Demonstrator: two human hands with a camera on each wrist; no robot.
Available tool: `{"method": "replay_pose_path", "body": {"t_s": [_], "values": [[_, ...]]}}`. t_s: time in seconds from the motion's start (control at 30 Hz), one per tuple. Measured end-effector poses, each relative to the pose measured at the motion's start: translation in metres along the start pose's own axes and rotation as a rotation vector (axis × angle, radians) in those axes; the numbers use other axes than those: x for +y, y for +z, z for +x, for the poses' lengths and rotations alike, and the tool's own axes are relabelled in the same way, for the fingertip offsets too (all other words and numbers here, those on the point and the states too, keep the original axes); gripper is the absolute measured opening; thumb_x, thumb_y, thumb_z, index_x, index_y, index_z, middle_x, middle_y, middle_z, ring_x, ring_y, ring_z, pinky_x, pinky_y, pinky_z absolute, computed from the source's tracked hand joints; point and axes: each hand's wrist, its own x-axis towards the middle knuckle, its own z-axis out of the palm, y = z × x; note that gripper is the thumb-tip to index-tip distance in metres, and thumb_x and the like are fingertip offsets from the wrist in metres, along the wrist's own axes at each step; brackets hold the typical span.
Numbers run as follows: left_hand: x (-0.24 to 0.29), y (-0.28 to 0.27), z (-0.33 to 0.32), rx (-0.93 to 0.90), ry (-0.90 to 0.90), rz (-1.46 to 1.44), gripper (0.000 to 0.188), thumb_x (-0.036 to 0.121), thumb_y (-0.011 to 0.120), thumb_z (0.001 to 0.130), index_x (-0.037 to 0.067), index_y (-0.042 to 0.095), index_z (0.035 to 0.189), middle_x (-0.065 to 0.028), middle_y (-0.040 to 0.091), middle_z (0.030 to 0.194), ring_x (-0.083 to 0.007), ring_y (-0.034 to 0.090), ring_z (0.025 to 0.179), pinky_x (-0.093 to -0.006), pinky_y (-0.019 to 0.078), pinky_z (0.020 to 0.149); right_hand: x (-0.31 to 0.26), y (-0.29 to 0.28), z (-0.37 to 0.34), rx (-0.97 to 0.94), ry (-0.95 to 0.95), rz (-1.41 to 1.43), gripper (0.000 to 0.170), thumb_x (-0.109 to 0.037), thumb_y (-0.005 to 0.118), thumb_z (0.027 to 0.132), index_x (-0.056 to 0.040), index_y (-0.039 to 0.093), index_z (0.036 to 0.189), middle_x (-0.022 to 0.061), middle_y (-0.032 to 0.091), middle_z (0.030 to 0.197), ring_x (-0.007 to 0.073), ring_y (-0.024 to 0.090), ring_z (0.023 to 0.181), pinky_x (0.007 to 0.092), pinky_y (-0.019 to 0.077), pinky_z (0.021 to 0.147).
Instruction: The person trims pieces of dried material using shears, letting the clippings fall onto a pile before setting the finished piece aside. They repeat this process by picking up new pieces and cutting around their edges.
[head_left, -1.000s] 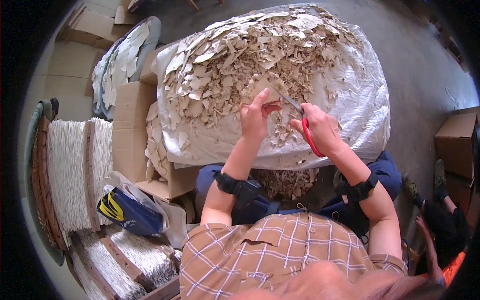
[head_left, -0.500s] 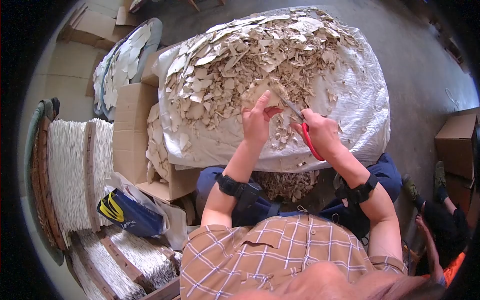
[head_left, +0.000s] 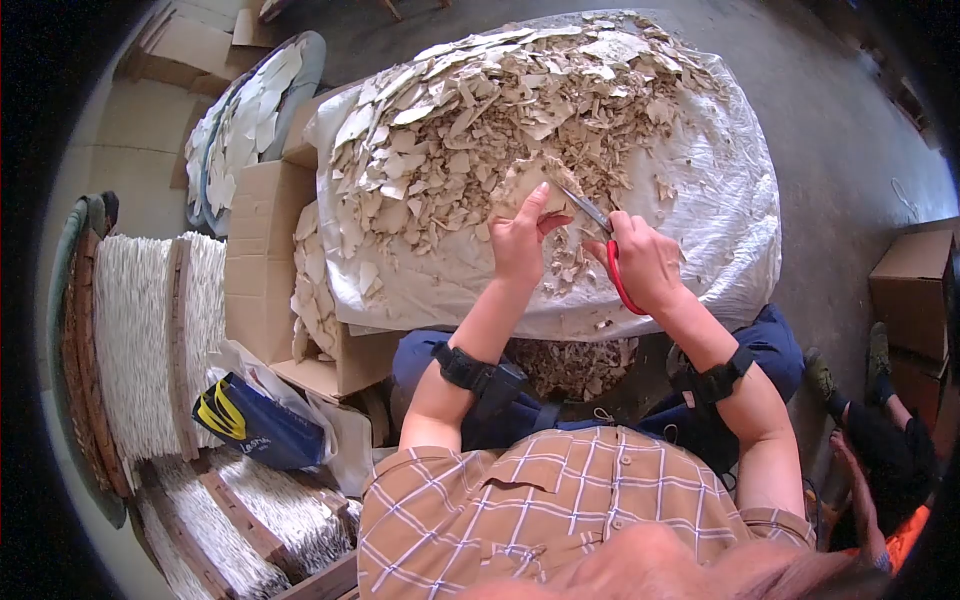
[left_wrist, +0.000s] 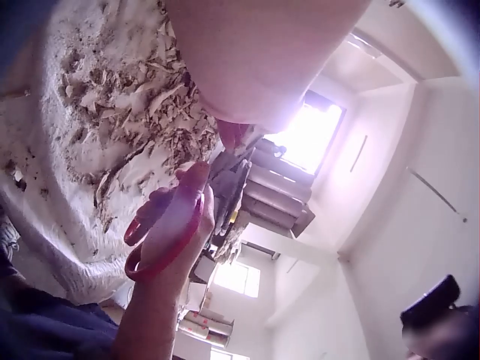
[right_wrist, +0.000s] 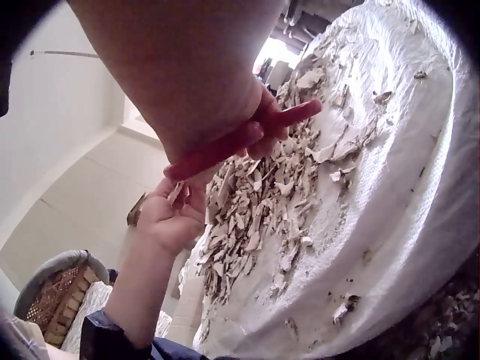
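Observation:
In the head view my left hand [head_left: 517, 248] pinches a flat, pale beige flake [head_left: 517, 184] with a ragged brownish edge, thumb laid on top. My right hand [head_left: 650, 262] grips red-handled scissors [head_left: 590, 210], their blades angled up-left against the flake's right edge. The red handle loops curve round below the right hand, and show again beside that hand [left_wrist: 176, 225] in the left wrist view. From the right wrist, the red handles [right_wrist: 214, 152] cross in front of my left hand [right_wrist: 171, 221]. Below both hands lies a heap of similar broken flakes [head_left: 440, 170].
A white plastic sheet [head_left: 715, 230] covers the work surface under the heap. At left stand an open cardboard box [head_left: 262, 255], a blue bag [head_left: 262, 425] and stacks of white sheets [head_left: 135, 340]. Another person's legs [head_left: 885, 400] and cardboard boxes [head_left: 912, 285] are at right.
My left hand and the flake have shifted slightly to the right. More of the scissor blades shows beside the flake's edge; the right hand has stayed nearly in place.

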Motion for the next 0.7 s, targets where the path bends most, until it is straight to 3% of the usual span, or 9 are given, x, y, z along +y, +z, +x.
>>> {"method": "replay_pose_path", "body": {"t_s": [0.13,0.2,0.23,0.63,0.7], "values": [[0.005,0.001,-0.002,-0.023,-0.007,0.006,0.009,0.006,0.057,0.081,-0.001,0.059,0.087,-0.0098,0.062,0.084,-0.0187,0.062,0.067,-0.0323,0.0547,0.056,0.002,0.005,0.001,-0.037,-0.008,0.167,0.038,-0.04,0.059,0.077,-0.0043,0.047,0.084,0.0158,0.056,0.069,0.0329,0.059,0.064,0.0407,0.0447,0.052],[0.004,-0.002,-0.003,-0.08,-0.193,-0.07,0.012,0.005,0.056,0.081,-0.002,0.059,0.09,-0.0105,0.062,0.085,-0.0207,0.062,0.067,-0.0323,0.0544,0.057,0.002,0.005,0.002,-0.025,-0.019,0.151,0.037,-0.036,0.062,0.076,-0.0037,0.049,0.089,0.0159,0.057,0.071,0.0327,0.059,0.065,0.0399,0.0445,0.052],[0.003,-0.003,-0.002,-0.079,-0.193,-0.07,0.012,0.005,0.056,0.081,-0.002,0.059,0.09,-0.0105,0.062,0.085,-0.0207,0.062,0.067,-0.0323,0.0544,0.057,0.002,0.005,0.002,-0.017,-0.023,0.138,0.037,-0.032,0.064,0.075,-0.0031,0.051,0.094,0.016,0.058,0.073,0.0324,0.058,0.065,0.0391,0.0442,0.053],[0.016,-0.007,0.008,-0.125,-0.17,0.015,0.016,0.006,0.06,0.077,-0.004,0.059,0.09,-0.012,0.063,0.08,-0.0254,0.064,0.064,-0.0299,0.0529,0.05,-0.003,0.002,0.007,-0.052,0.033,0.099,0.034,-0.034,0.063,0.076,-0.0052,0.051,0.089,0.0144,0.056,0.063,0.0343,0.057,0.059,0.0398,0.0433,0.05],[0.018,-0.01,0.014,-0.028,-0.111,0.069,0.014,0.005,0.061,0.076,-0.002,0.059,0.087,-0.0107,0.063,0.077,-0.0247,0.064,0.063,-0.0269,0.05,0.046,-0.004,0.001,0.008,-0.043,0.021,0.117,0.035,-0.037,0.061,0.077,-0.0047,0.05,0.086,0.0154,0.057,0.065,0.0346,0.058,0.061,0.0413,0.0437,0.051]]}}
